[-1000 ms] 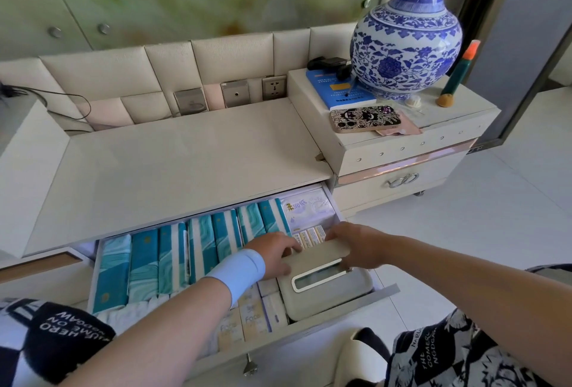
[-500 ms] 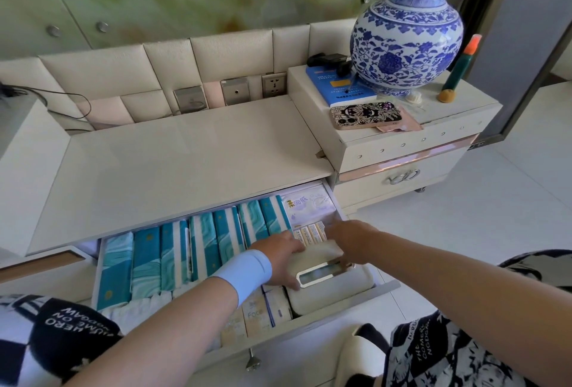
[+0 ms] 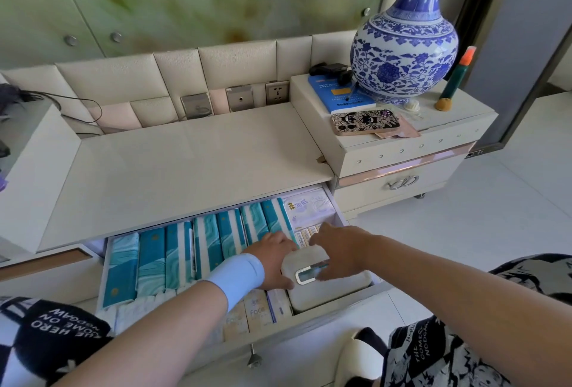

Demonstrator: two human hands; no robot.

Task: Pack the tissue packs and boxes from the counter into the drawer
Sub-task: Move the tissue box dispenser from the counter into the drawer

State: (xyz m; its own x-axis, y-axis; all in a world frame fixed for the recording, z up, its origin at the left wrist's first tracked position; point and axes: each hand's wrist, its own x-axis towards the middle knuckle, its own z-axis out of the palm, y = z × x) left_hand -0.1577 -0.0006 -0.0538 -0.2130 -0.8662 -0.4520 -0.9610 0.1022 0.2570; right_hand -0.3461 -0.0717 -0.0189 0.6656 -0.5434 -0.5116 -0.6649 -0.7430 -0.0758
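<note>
Tissue box (image 3: 334, 289), white plastic with rounded corners and a shiny rectangular window in its lid, sits in the right front corner of the open drawer (image 3: 309, 332), touching its front wall. The left hand (image 3: 272, 259) grips the tissue box at its left edge, thumb along the side and fingers bent over the far corner. A smooth pale blue wristband (image 3: 236, 276) circles that wrist. The right hand (image 3: 337, 250) lies on top of the lid with its fingers spread and only lightly bent, pressing down beside the window and grasping nothing.

Just left of the tissue box, small beige packs (image 3: 257, 312) stand on edge along the front wall. Behind them a row of soft teal packs (image 3: 173, 256), wrapped in glossy film with a wavy white pattern, stands side by side across the drawer. A flat white pack (image 3: 312, 208) with pale print fills the far right corner, and some thin cream-coloured packs stand between it and the hands.

Above the drawer, the table (image 3: 192, 163) is a smooth, matte white slab. Behind it runs a padded cream panel with a grained, leathery look, set with metal sockets (image 3: 277, 92). To the right a raised white cabinet (image 3: 402, 151), trimmed with studs and a rosy metal strip, carries a round-bellied blue-and-white vase (image 3: 402, 52) with a narrow neck, a blue book (image 3: 337, 95), a phone (image 3: 365, 122) in a cartoon-patterned case, and a slim green bottle (image 3: 458, 77) with an orange tip.
</note>
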